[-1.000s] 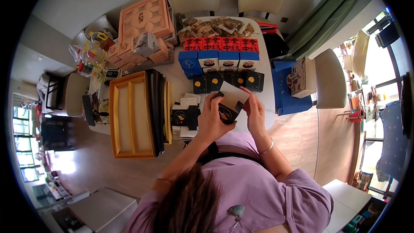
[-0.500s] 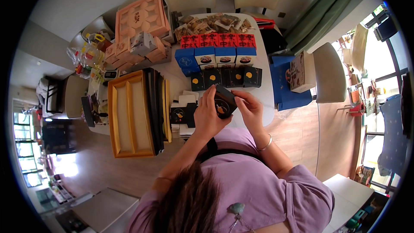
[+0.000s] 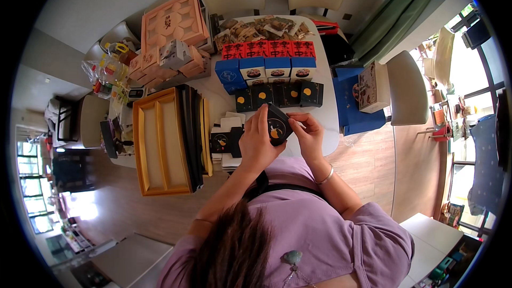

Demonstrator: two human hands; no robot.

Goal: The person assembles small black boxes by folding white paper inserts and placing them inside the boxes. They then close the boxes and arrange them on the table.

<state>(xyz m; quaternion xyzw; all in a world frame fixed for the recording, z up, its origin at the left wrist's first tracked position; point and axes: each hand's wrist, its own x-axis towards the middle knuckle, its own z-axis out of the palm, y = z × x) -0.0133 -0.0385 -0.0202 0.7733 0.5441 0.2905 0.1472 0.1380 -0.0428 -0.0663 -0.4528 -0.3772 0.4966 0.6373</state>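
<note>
A small black cardboard box (image 3: 277, 128) with a yellow and white design is held up between my hands, over the near edge of the table. My left hand (image 3: 258, 141) wraps around its left side. At its right edge, the fingers of my right hand (image 3: 308, 134) pinch the cardboard. Just beyond stands a row of similar black boxes (image 3: 262, 96) with yellow spots. Behind them are blue boxes (image 3: 278, 68) with food pictures, then red boxes (image 3: 269, 49). Left of my left hand lie flat black and white box blanks (image 3: 221, 142) in a pile.
A gold-rimmed divided tray (image 3: 154, 144) lies at the left beside black and gold panels. Pink boxes (image 3: 173, 18) are stacked at the back left. Wrapped packets (image 3: 264, 28) cover the far table end. A blue bag (image 3: 354, 120) and white carton (image 3: 373, 89) rest on a chair at right.
The black box has turned slightly in my hands, so that its decorated face shows more fully. My hands have otherwise hardly moved.
</note>
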